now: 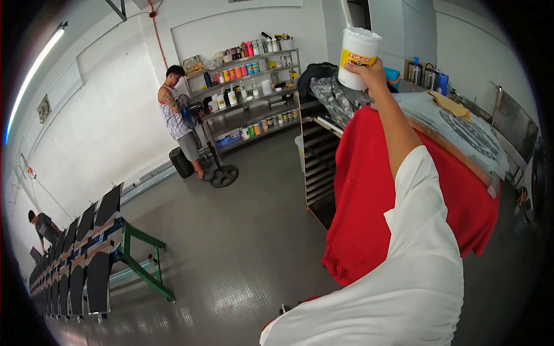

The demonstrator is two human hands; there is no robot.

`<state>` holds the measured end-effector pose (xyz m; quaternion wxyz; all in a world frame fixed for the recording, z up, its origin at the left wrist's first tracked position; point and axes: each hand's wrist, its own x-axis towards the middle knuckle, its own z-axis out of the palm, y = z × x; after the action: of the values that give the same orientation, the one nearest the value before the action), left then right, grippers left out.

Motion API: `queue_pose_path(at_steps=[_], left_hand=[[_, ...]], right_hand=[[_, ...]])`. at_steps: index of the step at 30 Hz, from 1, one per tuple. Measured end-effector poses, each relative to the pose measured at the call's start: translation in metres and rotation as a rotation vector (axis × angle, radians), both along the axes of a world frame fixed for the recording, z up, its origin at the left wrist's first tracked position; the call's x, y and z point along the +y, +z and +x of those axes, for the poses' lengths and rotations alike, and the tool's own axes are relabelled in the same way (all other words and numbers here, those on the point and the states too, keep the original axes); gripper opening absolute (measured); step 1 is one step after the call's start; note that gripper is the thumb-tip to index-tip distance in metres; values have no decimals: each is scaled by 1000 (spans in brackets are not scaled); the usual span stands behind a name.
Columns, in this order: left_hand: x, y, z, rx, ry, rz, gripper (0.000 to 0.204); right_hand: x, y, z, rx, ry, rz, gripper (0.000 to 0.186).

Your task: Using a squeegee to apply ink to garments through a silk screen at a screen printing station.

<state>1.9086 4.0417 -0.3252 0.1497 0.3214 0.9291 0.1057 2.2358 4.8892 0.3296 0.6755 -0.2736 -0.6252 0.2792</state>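
My right hand (369,75) is closed around a white plastic tub (360,43) with a yellow label, its thumb across the near side. Whitish residue coats the tub's rim, and a pale stick or handle (346,12) rises from it. The tub is in front of a dark, paint-spattered cloth (337,92). Below my outstretched arm hangs a red cloth (369,173), draped over the side of a work table. A wood-edged printing screen (456,124) with a dark round design lies to the right of my arm. My left hand is out of sight.
A slatted rack (319,173) stands beneath the table's left end. Metal shelves (254,109) hold several bottles and jars at the back. One person (179,121) stands by a pedestal fan (216,155). Another person (46,228) bends behind a green-legged stand (141,259) with black boards.
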Motion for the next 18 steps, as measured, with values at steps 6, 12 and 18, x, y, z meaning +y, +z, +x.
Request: queue_pose_path(at_steps=[6,12,18], left_hand=[[143,269,-59,-498,740,792,37],[157,245,-24,-534,710,486,17],[80,108,62,-398,496,261,12]], right_hand=[[82,0,-35,-137,-578,-244,94],[165,-37,-29,-189,-756,-530,103],[258,-95,-131,-420,-792,-519,96]])
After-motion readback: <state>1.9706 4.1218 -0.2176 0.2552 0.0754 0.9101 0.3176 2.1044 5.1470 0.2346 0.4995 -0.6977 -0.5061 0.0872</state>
